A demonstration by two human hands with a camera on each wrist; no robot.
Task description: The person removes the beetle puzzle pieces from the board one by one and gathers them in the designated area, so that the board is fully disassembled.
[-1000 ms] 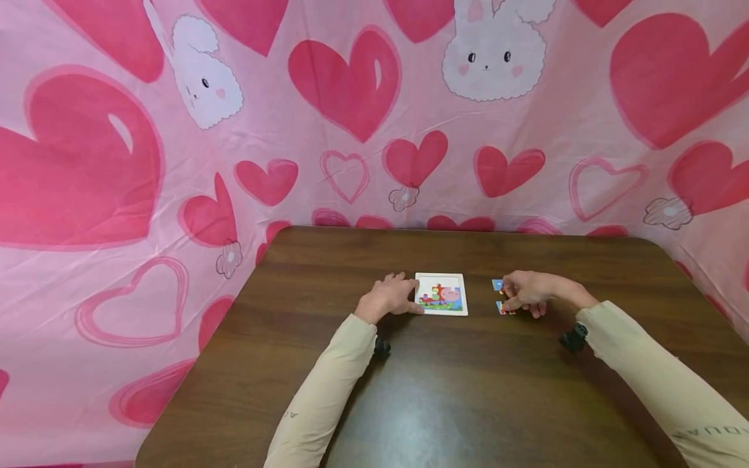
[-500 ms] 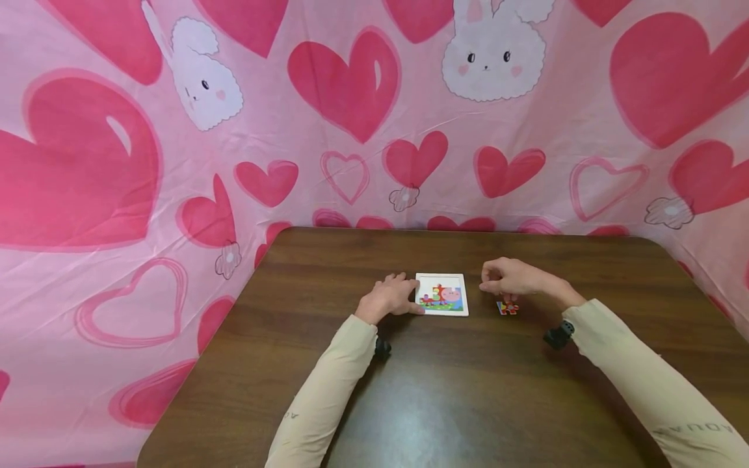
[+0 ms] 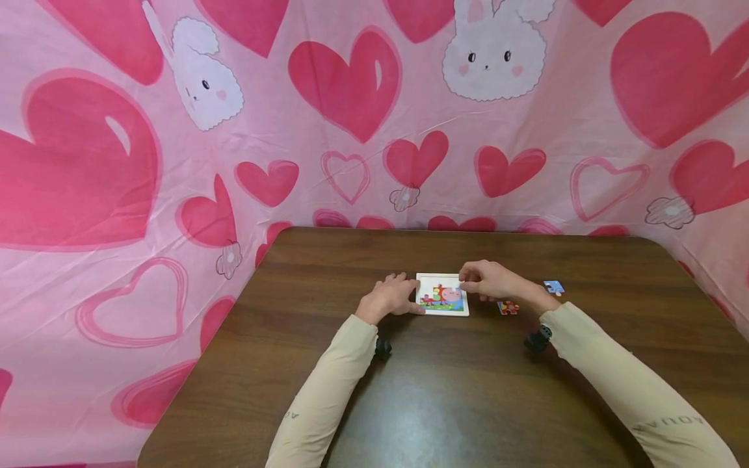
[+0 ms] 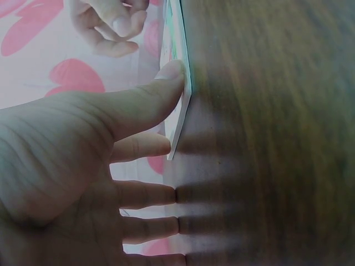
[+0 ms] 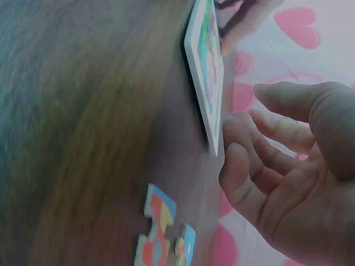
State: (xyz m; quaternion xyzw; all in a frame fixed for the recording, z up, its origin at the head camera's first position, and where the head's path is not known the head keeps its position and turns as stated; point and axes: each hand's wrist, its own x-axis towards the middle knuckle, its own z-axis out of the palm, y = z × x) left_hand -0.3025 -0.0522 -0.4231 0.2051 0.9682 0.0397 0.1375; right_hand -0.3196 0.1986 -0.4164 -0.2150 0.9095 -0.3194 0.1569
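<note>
A white-framed jigsaw puzzle [image 3: 441,312] lies on the table, its picture of red and pink shapes partly filled in and its upper left bare white. My left hand [image 3: 389,296] rests at its left edge, the thumb on the near corner and the fingers spread, as the left wrist view also shows. At the upper right corner is my right hand [image 3: 489,281], thumb and fingers drawn together in a pinch; its puzzle piece is hidden behind the fingers. Two loose pieces lie to the right: a red one [image 3: 508,308] below the hand and a blue one [image 3: 553,287] beyond the wrist.
The brown wooden table [image 3: 445,390] has rounded corners. A pink curtain [image 3: 345,117] with hearts and rabbits hangs behind it and along its sides. In the right wrist view, the two loose pieces [image 5: 158,227] appear close together.
My right hand has lifted a blue piece from beside the red one and moved left to the puzzle's corner. The other blue piece now shows behind the wrist. My left hand stays put.
</note>
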